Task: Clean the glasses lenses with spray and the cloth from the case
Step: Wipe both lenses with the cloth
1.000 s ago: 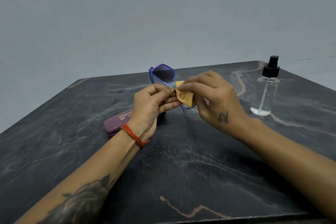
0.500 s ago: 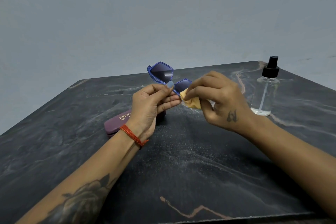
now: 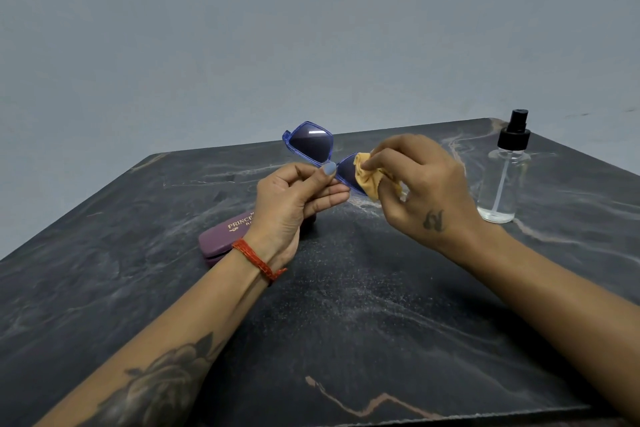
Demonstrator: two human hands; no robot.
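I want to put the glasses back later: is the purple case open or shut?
Shut. The purple case lies flat on the table, its two halves meeting along a thin seam.

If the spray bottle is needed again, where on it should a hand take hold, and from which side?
Probably the clear round body of the spray bottle, below the black pump head. It stands upright on the table, apart from everything else, so a wrap-around grip from its near, hand-facing side seems easiest. The right hand is closest but holds the cloth.
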